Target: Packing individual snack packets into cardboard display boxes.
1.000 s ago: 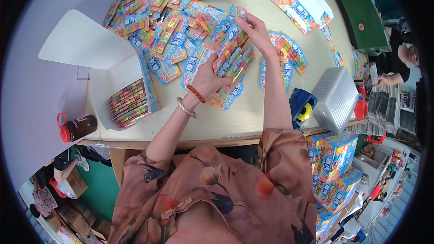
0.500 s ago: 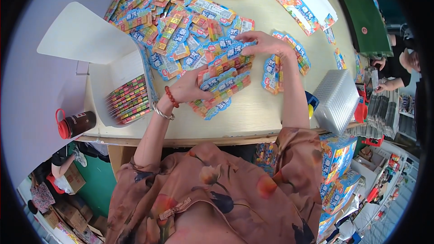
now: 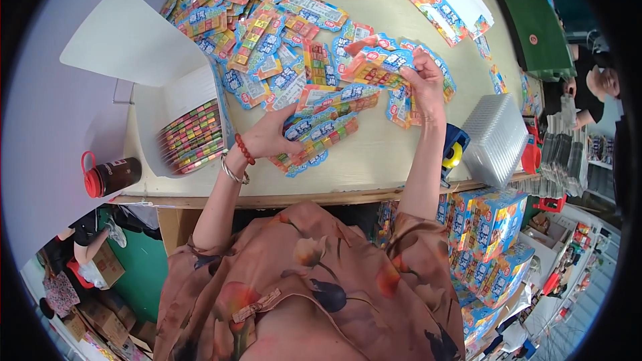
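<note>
My left hand (image 3: pixel 269 136) is closed round several blister packs of candy (image 3: pixel 326 139), blue-topped with rows of coloured pieces. In my right hand (image 3: pixel 426 85) another candy pack (image 3: pixel 382 67) is pinched at its right end, lifted above the table. Beyond both hands spreads a loose heap of the same packs (image 3: pixel 257 33). To the left stands an open white display box (image 3: pixel 217 103), its lid up and a row of packs (image 3: pixel 194 137) upright inside. A few more packs (image 3: pixel 399 108) lie under and beside my right hand.
A dark bottle with a red lid (image 3: pixel 114 176) stands left of the box. On the right are a tape dispenser (image 3: pixel 454 154) and stacked clear plastic trays (image 3: pixel 495 139). Flat printed box card (image 3: pixel 435 0) lies at the back. Filled display boxes (image 3: pixel 485 224) are stacked below the right edge; a co-worker (image 3: pixel 592 93) is far right.
My right hand has moved right, away from the packs in my left hand, carrying a pack with it. My left hand has shifted slightly left and keeps its hold.
</note>
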A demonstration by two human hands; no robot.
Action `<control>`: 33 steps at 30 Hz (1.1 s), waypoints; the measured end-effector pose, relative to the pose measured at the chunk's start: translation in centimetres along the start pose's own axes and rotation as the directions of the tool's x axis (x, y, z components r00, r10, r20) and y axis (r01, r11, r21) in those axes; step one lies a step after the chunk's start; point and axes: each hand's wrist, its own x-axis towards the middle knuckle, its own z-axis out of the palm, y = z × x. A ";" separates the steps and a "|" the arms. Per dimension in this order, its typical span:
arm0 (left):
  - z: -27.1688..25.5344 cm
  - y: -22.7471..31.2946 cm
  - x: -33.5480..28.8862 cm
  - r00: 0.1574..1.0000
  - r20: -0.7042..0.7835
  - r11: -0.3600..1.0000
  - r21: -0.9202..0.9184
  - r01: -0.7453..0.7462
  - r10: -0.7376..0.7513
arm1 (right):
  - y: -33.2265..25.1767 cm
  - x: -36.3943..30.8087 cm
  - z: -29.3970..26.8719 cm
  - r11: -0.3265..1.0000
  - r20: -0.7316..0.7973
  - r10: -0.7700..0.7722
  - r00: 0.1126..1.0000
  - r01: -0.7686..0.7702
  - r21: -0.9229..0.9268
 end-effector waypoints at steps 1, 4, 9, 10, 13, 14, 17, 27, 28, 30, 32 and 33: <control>0.1 -0.3 0.0 1.000 0.002 1.000 -0.002 -0.004 0.004 | 0.5 -0.3 -0.3 0.997 -0.060 -0.026 0.998 0.030 0.076; 0.2 -0.7 0.1 0.999 0.020 0.997 0.062 0.043 -0.044 | 0.7 -1.9 -0.3 0.981 -0.028 0.005 1.000 0.000 0.193; 0.2 -0.1 0.0 0.995 0.055 0.994 -0.069 0.082 -0.078 | -2.6 -6.5 3.0 0.992 0.318 0.126 0.940 -0.116 -0.050; 0.3 0.3 0.1 0.995 0.063 0.994 -0.069 0.080 -0.076 | -2.2 -7.5 4.1 0.977 0.317 0.161 0.935 -0.104 -0.187; 0.6 0.5 0.3 0.989 -0.048 0.989 -0.058 0.139 -0.142 | 0.3 -10.1 6.6 0.957 0.242 0.115 0.963 -0.042 -0.288; 0.7 0.6 0.2 0.989 -0.044 0.988 -0.060 0.140 -0.142 | 0.7 -10.9 7.1 0.965 0.165 0.033 0.986 0.012 -0.261; 0.9 1.1 -0.5 0.996 -0.073 0.999 0.019 0.051 -0.049 | 0.8 -12.0 8.1 0.949 0.058 -0.037 0.998 0.053 -0.312; 4.2 2.9 -1.3 0.993 -0.114 0.927 0.371 0.052 -0.010 | -0.5 -9.0 6.7 0.743 -0.025 -0.411 0.911 0.319 -0.588; 4.1 3.0 -1.3 0.994 -0.112 0.926 0.373 0.052 -0.010 | -0.8 -7.9 6.4 0.744 -0.028 -0.412 0.911 0.319 -0.588; 4.0 3.0 -1.2 0.995 -0.083 0.934 0.349 0.074 -0.048 | -1.1 -5.9 5.9 0.571 -0.107 -0.429 0.897 0.178 -0.801; 3.8 3.4 -1.7 0.991 -0.101 0.922 0.368 0.121 -0.089 | 0.3 -5.3 3.6 0.720 -0.025 -0.200 0.979 0.130 -0.682; 3.7 3.5 -1.8 0.984 -0.124 0.908 0.383 0.169 -0.131 | 0.7 -5.0 2.3 0.832 0.104 0.024 0.994 0.038 -0.553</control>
